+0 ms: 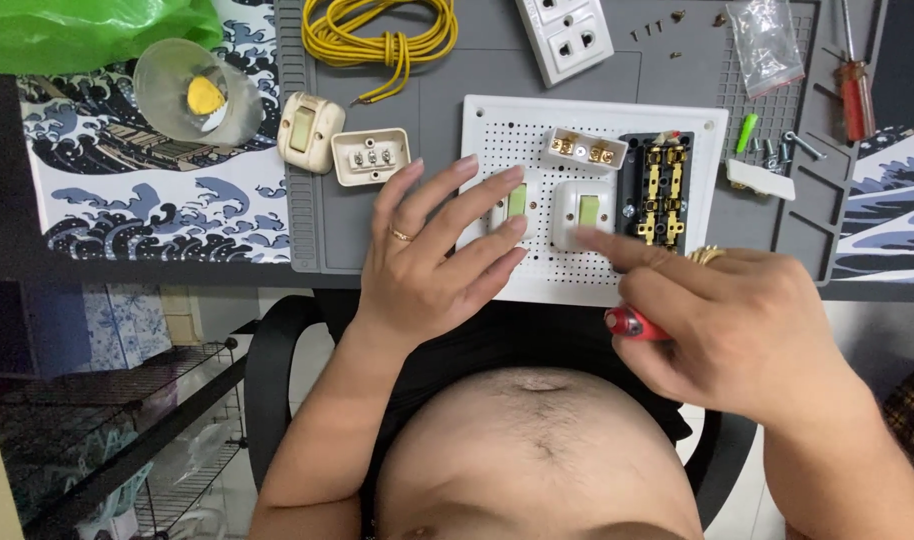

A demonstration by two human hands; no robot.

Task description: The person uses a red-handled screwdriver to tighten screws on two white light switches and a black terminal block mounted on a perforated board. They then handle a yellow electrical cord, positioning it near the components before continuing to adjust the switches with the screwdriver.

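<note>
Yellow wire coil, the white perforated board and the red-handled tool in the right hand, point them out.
Yellow wire coil (pixel 382 35): head view, on its bundled loops.
White perforated board (pixel 497 140): head view, bare upper-left area.
Red-handled tool (pixel 627 322): head view, handle end below the right hand (pixel 737 330).

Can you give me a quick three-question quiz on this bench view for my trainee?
1. True or false: the left hand rests its fingers on a switch mounted on the white perforated board.
2. What does the right hand grip? A) red-handled tool B) yellow wire coil C) clear plastic bag
3. Fill in: the yellow wire coil lies on the grey ____, above the board.

Key: 1 true; 2 A; 3 mat.
</note>
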